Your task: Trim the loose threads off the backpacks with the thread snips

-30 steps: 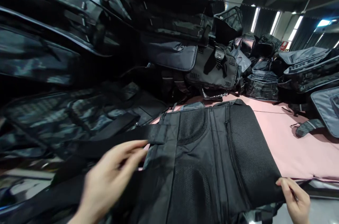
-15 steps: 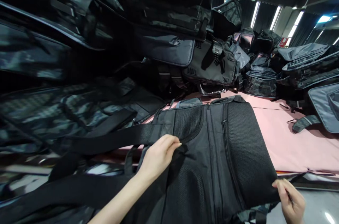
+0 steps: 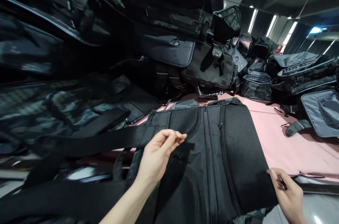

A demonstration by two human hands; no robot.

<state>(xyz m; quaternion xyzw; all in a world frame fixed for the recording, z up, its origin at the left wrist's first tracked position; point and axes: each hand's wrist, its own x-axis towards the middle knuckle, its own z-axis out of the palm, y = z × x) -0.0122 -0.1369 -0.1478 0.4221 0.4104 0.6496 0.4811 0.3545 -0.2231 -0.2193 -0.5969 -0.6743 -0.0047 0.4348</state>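
A black backpack lies with its padded mesh back panel up; zippers run down its middle. Above the panel, near the upper mesh pad, my left hand is closed in a pinch, and whatever its fingertips hold is too small to make out. My right hand pinches the right edge of the backpack's mesh side. Between its fingers a small dark object shows, which I cannot identify. A wide black strap stretches left from the backpack.
Pink sheeting covers the table. Camouflage bags lie at the left, and large dark bags are stacked behind. More open bags stand at the back right. A grey flap lies at the right edge.
My left hand has lifted slightly off the panel and turned, still pinched. My right hand has shifted a little left and up in view, along with the backpack's edge.
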